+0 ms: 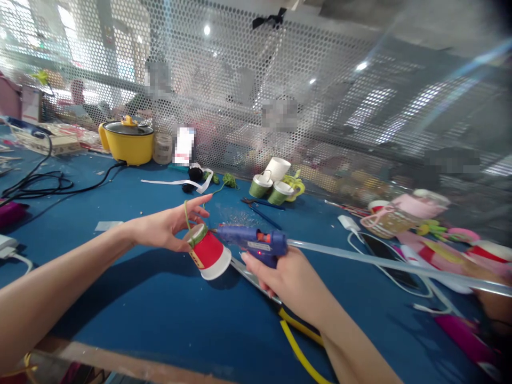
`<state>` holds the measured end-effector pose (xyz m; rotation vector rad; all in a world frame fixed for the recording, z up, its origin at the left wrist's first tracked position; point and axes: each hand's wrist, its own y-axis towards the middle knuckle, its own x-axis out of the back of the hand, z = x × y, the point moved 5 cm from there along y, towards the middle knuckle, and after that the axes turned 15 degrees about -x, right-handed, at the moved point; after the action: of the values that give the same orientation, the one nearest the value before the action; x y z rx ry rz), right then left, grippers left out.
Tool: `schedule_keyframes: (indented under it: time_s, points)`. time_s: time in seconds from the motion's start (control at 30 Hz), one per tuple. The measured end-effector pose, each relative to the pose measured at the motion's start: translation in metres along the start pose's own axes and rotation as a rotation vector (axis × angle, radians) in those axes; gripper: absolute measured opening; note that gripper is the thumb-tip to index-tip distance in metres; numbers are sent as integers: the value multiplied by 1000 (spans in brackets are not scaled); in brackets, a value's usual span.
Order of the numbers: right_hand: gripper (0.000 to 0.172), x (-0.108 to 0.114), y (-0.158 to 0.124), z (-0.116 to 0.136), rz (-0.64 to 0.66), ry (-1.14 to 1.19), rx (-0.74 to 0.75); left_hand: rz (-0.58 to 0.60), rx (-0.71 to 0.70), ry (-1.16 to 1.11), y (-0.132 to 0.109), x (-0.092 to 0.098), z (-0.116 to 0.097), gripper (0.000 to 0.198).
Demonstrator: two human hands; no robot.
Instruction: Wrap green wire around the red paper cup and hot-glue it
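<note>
Inside the gripping right hand, the glue gun aims at yarn! Left hand pinches the cup; any wobble could burn that hand.

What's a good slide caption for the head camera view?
Left hand holds a red and white cup; right hand holds a blue glue gun pointed at the cup's green yarn.

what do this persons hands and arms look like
The left hand and right hand are bare, with no gloves. The left forearm and right forearm show no sleeve, watch or bracelet. Some fingers are partly hidden, so rings can't be ruled out.
</note>
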<state>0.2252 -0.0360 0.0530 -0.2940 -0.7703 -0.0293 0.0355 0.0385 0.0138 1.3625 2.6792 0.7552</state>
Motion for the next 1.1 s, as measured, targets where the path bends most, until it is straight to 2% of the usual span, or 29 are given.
schedule_keyframes:
  time_s: [0.2, 0.37, 0.43, 0.53, 0.7, 0.83, 0.93, 1.0, 1.07, 1.1]
  points:
    - [19, -1, 1, 1, 13, 49, -51, 3, -12, -17, 0, 0, -2, 96]
    - [23, 6, 18, -6, 81, 201, 9, -26, -3, -22, -1, 4, 0, 96]
    - [25, 14, 33, -11, 11, 239, 23, -32, 1, -5, -1, 5, 0, 96]
    - [28, 21, 62, -23, -149, 135, -32, -38, 14, 21, -1, 7, -1, 99]
    - [35, 15, 103, -42, -252, -74, -157, -33, 23, 42, -1, 8, -3, 99]
    - [34, 14, 116, -45, -347, -229, -191, -28, 40, 62, -1, 8, -1, 102]
    - [23, 16, 108, -30, -427, -329, -133, -28, 47, 85, -1, 8, 1, 103]
    - [14, 12, 93, -8, -436, -360, -38, -31, 44, 88, -1, 7, 0, 102]
    - [14, 0, 74, 21, -358, -353, 117, -39, 30, 78, -1, 6, -1, 102]
    - [16, -9, 62, 40, -270, -296, 283, -39, 23, 60, -1, 5, -3, 101]
